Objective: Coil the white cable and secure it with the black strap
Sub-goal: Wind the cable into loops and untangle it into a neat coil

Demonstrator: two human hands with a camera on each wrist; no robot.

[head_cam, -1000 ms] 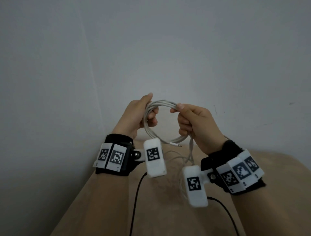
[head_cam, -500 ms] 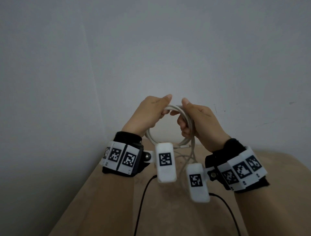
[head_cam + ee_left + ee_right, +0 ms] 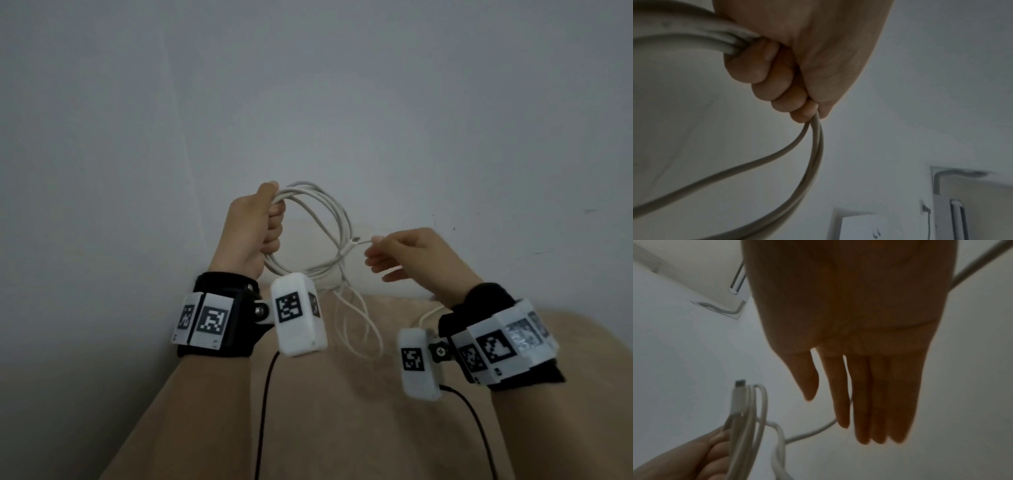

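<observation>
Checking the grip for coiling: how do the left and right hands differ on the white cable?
The left hand is fisted around bundled loops of the white cable; the right hand has straight fingers along one loose strand. Left is raised higher, right lower. Both meet the same cable; a right-hand pinch is unclear.

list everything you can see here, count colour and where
white cable: one, white, partly coiled in the air, slack trailing to the surface below
plug: one, white with metal tip, at the coil beside the left hand
surface: one, beige, under both arms
wall: grey-white, behind
black leads: two, hanging from the wrist cameras
wrist cameras: two, white with black markers
wrist bands: two, black with marker tags
left hand: grips the coil
right hand: fingers straight; thumb hidden
</observation>
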